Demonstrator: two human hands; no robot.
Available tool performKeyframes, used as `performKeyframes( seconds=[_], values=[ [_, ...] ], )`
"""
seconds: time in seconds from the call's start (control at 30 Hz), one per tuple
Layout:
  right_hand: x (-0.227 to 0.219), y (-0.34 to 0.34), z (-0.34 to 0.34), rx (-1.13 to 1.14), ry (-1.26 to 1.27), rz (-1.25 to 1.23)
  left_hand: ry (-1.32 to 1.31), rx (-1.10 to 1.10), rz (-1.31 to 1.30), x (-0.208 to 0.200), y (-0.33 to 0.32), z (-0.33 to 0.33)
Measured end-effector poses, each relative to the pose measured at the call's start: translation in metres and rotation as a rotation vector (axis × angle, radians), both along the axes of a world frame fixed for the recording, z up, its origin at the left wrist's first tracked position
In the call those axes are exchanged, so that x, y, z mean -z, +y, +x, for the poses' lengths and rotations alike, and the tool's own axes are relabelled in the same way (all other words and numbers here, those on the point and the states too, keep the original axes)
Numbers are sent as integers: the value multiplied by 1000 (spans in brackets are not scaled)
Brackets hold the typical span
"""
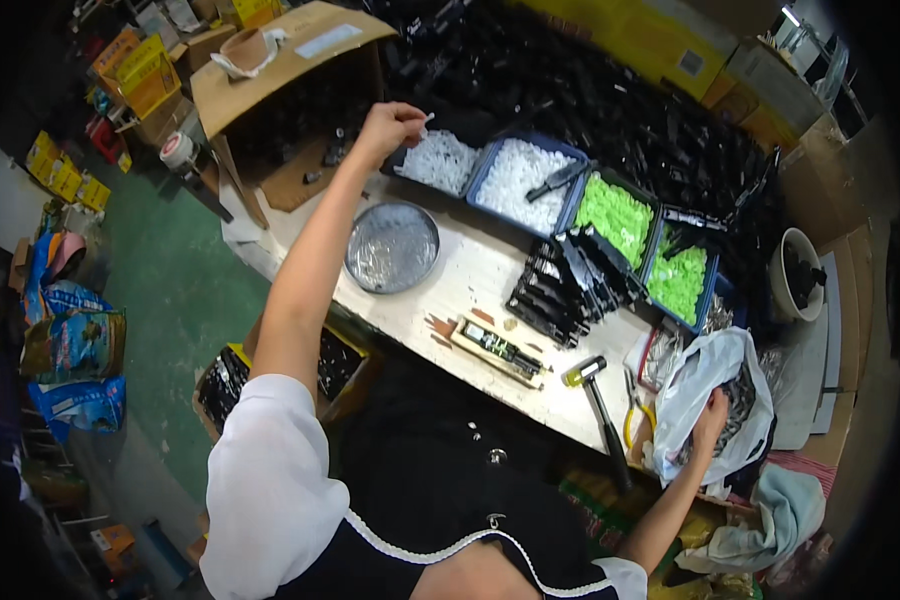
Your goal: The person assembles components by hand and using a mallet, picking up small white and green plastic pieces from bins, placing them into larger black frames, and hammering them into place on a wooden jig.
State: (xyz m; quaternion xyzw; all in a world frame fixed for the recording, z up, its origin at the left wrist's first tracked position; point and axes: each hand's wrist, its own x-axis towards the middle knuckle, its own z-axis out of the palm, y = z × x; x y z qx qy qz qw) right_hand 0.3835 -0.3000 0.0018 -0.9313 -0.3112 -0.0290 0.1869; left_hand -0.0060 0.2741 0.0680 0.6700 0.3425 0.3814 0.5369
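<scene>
My left hand (388, 131) is raised over the leftmost blue bin, which holds small white plastic pieces (438, 160). Its fingers pinch a small white plastic piece (429, 118). At the bench's right end, my right hand (708, 420) reaches into a white plastic bag (727, 352) of small grey metal parts (740, 400); its fingertips are hidden among them. In front of me on the bench, a wooden fixture (470, 338) holds a black part with a green-and-metal inside (500, 345).
A hammer (600, 400) and yellow-handled pliers (630, 415) lie near the bag. Black assemblies (555, 290) lie beside bins of green pieces (615, 215). A round metal tray (393, 248) sits left, by a cardboard box (290, 45). Black parts (550, 85) heap behind.
</scene>
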Motion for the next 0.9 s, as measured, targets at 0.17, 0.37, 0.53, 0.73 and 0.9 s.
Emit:
performKeyframes(
  seconds=[0.17,0.37,0.53,0.73,0.9],
  values=[
    [-2,2,-7,93,9,-112,214,-89,330,18,-8,-3],
    [-7,-5,-4,69,-161,-39,88,-177,366,17,-11,-6],
    [-3,-26,9,142,-180,230,188,-319,586,20,-9,-5],
    [-8,-11,-8,173,-94,222,-40,-274,255,23,10,8],
    [-10,-23,-7,152,-86,221,-300,-176,-83,11,0,11]
  ],
)
